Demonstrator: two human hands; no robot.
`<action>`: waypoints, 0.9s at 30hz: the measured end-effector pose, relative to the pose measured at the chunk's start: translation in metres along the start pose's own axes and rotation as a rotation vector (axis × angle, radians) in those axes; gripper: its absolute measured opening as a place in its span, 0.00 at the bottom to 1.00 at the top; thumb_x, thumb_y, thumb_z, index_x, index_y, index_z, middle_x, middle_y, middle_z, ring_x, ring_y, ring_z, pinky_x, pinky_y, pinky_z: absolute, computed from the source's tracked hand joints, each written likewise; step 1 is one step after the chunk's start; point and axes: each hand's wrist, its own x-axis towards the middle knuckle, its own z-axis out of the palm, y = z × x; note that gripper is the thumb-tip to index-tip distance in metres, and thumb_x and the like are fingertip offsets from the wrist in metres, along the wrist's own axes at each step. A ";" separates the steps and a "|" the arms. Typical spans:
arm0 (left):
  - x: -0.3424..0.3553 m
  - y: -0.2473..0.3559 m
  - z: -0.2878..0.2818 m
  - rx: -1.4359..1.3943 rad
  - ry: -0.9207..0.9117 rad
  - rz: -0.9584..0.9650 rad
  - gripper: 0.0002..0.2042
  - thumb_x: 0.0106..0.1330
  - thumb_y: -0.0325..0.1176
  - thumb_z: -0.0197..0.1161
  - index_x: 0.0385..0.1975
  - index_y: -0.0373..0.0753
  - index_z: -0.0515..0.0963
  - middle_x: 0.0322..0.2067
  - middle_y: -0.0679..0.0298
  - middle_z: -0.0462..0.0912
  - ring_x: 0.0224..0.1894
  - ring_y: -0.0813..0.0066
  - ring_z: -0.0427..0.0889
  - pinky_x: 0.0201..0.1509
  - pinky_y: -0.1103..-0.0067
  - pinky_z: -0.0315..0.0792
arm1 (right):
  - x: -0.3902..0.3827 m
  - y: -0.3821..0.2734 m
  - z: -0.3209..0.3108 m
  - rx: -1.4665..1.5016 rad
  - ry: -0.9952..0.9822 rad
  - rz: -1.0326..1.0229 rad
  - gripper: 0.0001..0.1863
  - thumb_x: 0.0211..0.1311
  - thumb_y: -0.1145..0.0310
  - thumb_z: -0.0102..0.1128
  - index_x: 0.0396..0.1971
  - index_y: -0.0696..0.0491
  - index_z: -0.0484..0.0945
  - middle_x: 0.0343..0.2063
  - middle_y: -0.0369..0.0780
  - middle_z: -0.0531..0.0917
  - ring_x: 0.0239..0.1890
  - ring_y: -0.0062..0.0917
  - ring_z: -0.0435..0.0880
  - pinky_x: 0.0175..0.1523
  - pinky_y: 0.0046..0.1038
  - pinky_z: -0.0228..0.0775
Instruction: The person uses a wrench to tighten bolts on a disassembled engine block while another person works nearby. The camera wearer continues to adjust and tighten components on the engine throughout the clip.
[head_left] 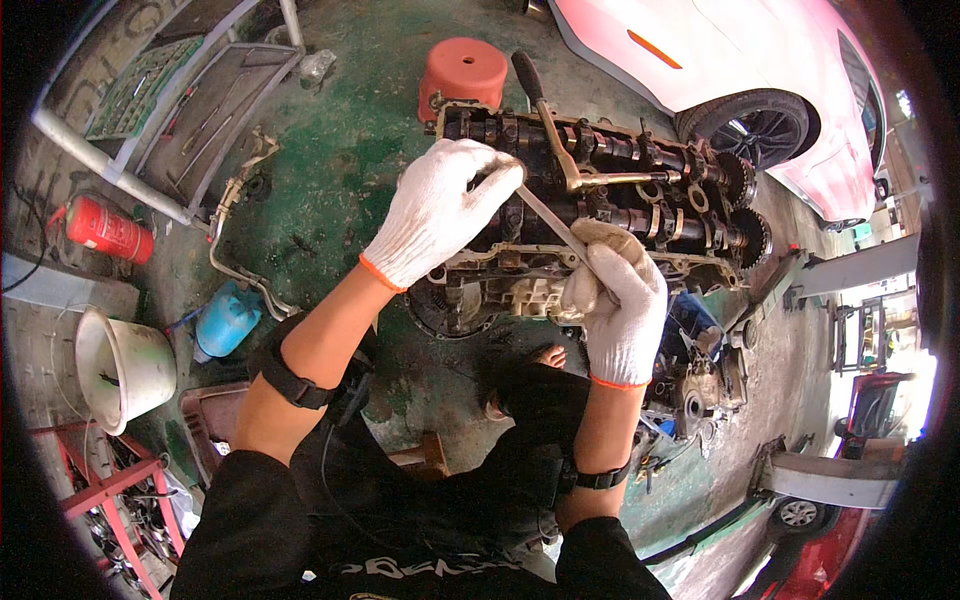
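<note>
Between my two gloved hands stretches a thin, flat, pale strip (552, 222), which looks like a feeler gauge blade. My left hand (447, 195) pinches its upper end between thumb and fingertips. The lower end runs into my right hand (618, 290), whose fingers are closed around it and hide that part. Both hands are above an engine cylinder head (600, 240) with two exposed rows of camshafts and toothed sprockets (745, 235) at its right end. A ratchet wrench (553, 135) with a dark handle and a long extension (630, 179) lies across the camshafts.
Behind the engine stands a red plastic stool (465, 75), with a pink car (700, 60) to its right. A fire extinguisher (108, 230), a white bucket (122, 365) and a blue jug (228, 320) are at left. Engine parts (705, 385) sit at right, near lift arms (830, 480).
</note>
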 end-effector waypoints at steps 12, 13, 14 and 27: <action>0.004 0.000 0.005 -0.125 0.012 -0.073 0.15 0.66 0.42 0.64 0.39 0.35 0.86 0.37 0.53 0.87 0.40 0.57 0.87 0.45 0.70 0.78 | -0.001 -0.005 -0.009 -0.091 0.013 -0.025 0.15 0.66 0.76 0.54 0.47 0.69 0.79 0.19 0.40 0.81 0.17 0.20 0.77 0.25 0.18 0.64; 0.004 0.000 0.004 -0.140 -0.009 -0.095 0.15 0.67 0.42 0.64 0.40 0.34 0.85 0.38 0.53 0.87 0.41 0.58 0.86 0.47 0.70 0.77 | -0.002 -0.007 -0.009 -0.130 -0.033 0.022 0.16 0.67 0.76 0.54 0.49 0.70 0.78 0.19 0.40 0.81 0.18 0.20 0.77 0.25 0.18 0.65; 0.004 0.000 0.003 -0.158 -0.032 -0.123 0.16 0.67 0.42 0.64 0.41 0.33 0.84 0.38 0.52 0.86 0.41 0.60 0.86 0.48 0.71 0.76 | -0.003 -0.009 -0.008 -0.169 -0.079 0.070 0.17 0.67 0.75 0.54 0.51 0.70 0.77 0.19 0.41 0.81 0.18 0.20 0.78 0.26 0.19 0.66; 0.007 0.001 0.003 -0.052 -0.062 -0.154 0.18 0.67 0.44 0.65 0.41 0.32 0.85 0.41 0.50 0.86 0.44 0.59 0.86 0.49 0.71 0.76 | -0.018 0.041 0.048 -0.014 -0.324 0.388 0.13 0.71 0.70 0.53 0.47 0.66 0.74 0.28 0.47 0.85 0.28 0.30 0.85 0.36 0.27 0.78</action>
